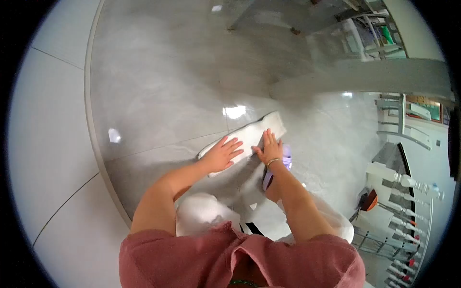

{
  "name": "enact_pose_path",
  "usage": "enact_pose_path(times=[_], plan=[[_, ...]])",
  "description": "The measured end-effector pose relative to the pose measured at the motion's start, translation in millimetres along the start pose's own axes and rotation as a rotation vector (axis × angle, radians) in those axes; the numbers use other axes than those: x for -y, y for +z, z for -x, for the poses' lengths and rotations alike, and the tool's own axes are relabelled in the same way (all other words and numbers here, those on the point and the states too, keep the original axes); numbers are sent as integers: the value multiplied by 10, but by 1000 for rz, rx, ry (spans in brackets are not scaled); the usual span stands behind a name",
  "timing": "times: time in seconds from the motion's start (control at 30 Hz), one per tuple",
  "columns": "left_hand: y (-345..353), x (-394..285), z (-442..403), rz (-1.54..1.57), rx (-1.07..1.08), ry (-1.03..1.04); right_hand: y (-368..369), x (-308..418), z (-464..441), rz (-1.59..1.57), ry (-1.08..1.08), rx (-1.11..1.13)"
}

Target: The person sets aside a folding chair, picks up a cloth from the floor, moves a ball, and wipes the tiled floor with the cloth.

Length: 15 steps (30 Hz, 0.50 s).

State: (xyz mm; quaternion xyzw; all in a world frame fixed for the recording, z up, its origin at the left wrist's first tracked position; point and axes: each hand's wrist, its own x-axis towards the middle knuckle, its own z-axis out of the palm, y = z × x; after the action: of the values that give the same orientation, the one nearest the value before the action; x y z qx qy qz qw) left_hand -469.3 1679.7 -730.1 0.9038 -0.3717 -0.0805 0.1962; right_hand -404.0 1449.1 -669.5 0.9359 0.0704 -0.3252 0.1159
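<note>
A long white folded cloth (247, 137) lies flat on the grey tiled floor (158, 105), slanting from lower left to upper right. My left hand (222, 155) rests palm down on its left part, fingers spread. On the cloth's right part lies my right hand (270, 148), also palm down, with fingers stretched out and the thumb apart. A bracelet circles my right wrist. Neither hand grasps the cloth; both lie on top of it. A purple slipper (286, 157) is on my foot, just beside my right hand and partly hidden by my arm.
A white wall (48, 110) with a raised skirting edge runs along the left. A grey beam-like furniture part (360, 77) crosses the upper right. Pale chairs (403, 117) stand at the right, and white balusters (408, 182) with a dustpan (370, 200) are at lower right.
</note>
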Motion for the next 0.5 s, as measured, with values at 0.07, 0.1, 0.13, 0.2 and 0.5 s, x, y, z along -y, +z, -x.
enact_pose_path(times=[0.07,0.1,0.13,0.2,0.5], plan=[[-588,107,5,10,119,66,-352,31,98,-73,16,54],[-672,139,30,-17,129,78,-424,49,39,-125,8,90],[-749,170,-10,26,144,86,-634,4,-62,-149,10,62],[-896,364,-147,51,155,106,-984,-113,-331,-140,-21,124],[-62,130,-129,-112,170,-357,-450,330,-1326,-107,-527,-345]])
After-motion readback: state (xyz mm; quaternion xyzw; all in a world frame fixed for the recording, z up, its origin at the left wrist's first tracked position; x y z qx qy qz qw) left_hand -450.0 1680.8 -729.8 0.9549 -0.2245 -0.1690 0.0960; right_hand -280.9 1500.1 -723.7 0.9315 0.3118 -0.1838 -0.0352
